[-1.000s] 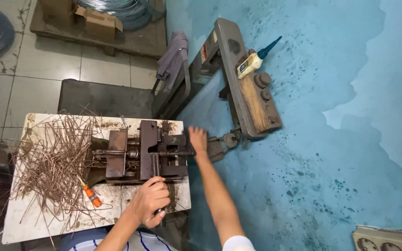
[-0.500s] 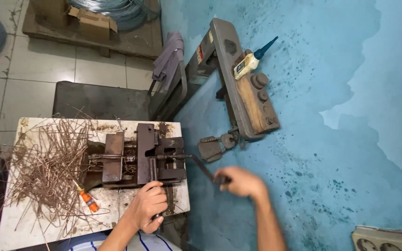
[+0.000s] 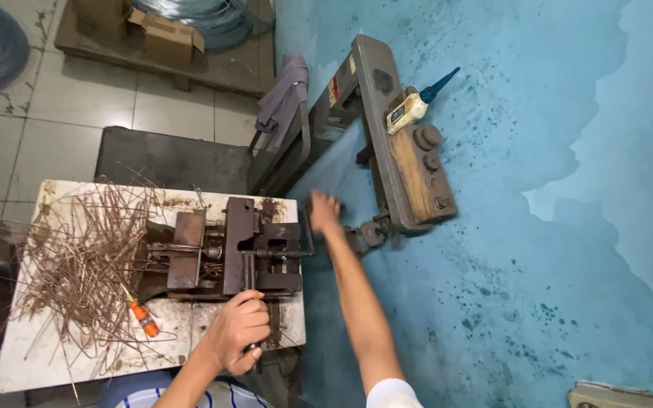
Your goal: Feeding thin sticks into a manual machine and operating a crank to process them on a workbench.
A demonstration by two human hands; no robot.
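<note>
On the far left of the white, rust-stained desk lies a tangled heap of thin brown wire rods, with a small orange-handled tool at its lower edge. Just right of the heap sits the dark rusty steel bending jig, bolted to the desk. The left hand is clenched around the jig's upright handle at the desk's front edge, much as it was a second ago. Further right, the right hand has swung back up from low over the blue floor to the jig's side lever; its fingers look curled on the lever end, though blur hides the grip. That return suggests another stroke of the lever is under way. Beyond stands a grey steel machine arm with a glue bottle.
</note>
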